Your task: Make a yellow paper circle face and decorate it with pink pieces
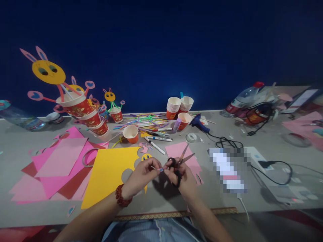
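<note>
Between the fingertips of my left hand [146,172] is a small pink and blue paper piece [160,170]. My right hand [184,179] has black-handled scissors [180,162] hooked on its fingers, blades spread and pointing away from me. Its thumb and fingertip also meet the small paper piece. Below and left of my left hand lies a yellow paper sheet [108,174] with round holes cut in it. A yellow face cutout with eyes [146,157] rests just beyond that hand. Under the scissors is a pink paper sheet [193,161].
Stacked red cups with a rabbit figure [49,72] stand at the left, near pink sheets [63,154]. Pipe cleaners [143,121], markers [155,145] and a paper cup [130,133] lie midtable. A blue glue gun [200,123] and its cable are at the right, beyond a phone [228,171].
</note>
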A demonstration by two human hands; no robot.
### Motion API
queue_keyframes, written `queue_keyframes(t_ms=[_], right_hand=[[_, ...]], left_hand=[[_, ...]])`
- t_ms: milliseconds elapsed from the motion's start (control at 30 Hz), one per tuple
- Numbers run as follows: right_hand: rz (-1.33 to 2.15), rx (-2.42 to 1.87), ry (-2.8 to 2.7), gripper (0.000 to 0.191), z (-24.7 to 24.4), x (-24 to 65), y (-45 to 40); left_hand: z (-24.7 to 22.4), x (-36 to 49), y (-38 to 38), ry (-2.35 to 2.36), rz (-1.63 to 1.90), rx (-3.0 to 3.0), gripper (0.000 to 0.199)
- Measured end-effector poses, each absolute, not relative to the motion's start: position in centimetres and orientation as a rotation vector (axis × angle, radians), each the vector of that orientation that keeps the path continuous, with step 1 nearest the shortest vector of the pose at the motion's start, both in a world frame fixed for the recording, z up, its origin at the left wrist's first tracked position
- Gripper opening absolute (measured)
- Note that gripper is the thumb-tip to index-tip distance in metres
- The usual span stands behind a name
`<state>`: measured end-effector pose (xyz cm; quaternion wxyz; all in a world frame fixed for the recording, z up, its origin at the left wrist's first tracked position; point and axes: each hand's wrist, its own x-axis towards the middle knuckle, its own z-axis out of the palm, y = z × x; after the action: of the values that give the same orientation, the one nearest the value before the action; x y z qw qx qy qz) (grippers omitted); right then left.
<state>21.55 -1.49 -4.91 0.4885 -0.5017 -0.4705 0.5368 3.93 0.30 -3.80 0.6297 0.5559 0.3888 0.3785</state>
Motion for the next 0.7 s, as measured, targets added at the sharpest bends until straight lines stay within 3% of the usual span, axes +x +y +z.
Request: queue_keyframes(t_ms=[133, 400, 700], right_hand=[[1.288, -1.239, -1.236, 0.015, -4.4, 21.3, -1.0], [1.296, -1.298, -1.187, 0.018, -5.6, 21.3, -1.2], [1.235, -1.344, -1.08, 0.022, -7.4, 23.9, -1.4]], left_hand=[[-4.0, 3.8, 0.3, 0.943, 0.802, 1.359, 0.017], [-4.5, 3.1, 1.0, 1.002, 0.773, 1.39, 0.015], [-3.1, -2.1, 4.6, 1.312, 0.421, 2.172, 0.006]])
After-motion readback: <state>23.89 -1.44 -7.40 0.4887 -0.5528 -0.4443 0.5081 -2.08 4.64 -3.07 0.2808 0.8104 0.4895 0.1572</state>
